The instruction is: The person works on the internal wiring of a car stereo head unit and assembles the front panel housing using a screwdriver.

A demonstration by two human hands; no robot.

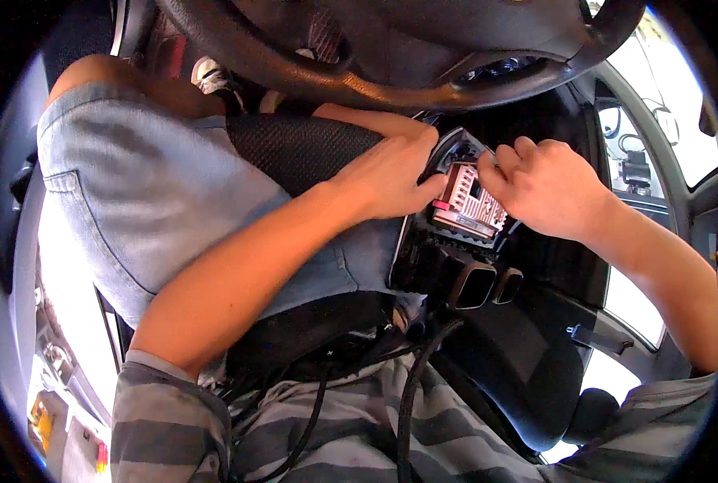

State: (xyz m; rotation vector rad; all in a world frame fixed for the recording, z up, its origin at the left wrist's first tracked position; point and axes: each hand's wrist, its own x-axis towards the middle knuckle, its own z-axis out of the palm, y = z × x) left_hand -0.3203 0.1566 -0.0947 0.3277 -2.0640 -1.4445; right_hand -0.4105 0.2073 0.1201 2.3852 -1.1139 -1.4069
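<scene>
Nearest our chest: our striped grey shirt [423,439] fills the lower edge, with black cables [407,402] running up across it toward the work.
Our lap: a black plastic housing [443,270] rests there, with two rectangular openings on its near side.
Housing's top edge: a pinkish ribbed electronic module [471,201] sits there, between our two hands.
Left hand [391,173]: our fingers are closed on the left side of the module and the housing rim, with the thumb pressed to the module's near left corner.
Right hand [548,185]: our fingertips are curled tight on the module's upper right edge, pinching it; we cannot tell whether a small part is held between them.
Left of the housing: our knee in light blue jeans [149,193], with a black textured panel [294,145] against it.
Farthest, along the top edge: the dark steering wheel [391,56] arcs over both hands.
Right edge: bright car windows [657,145].
</scene>
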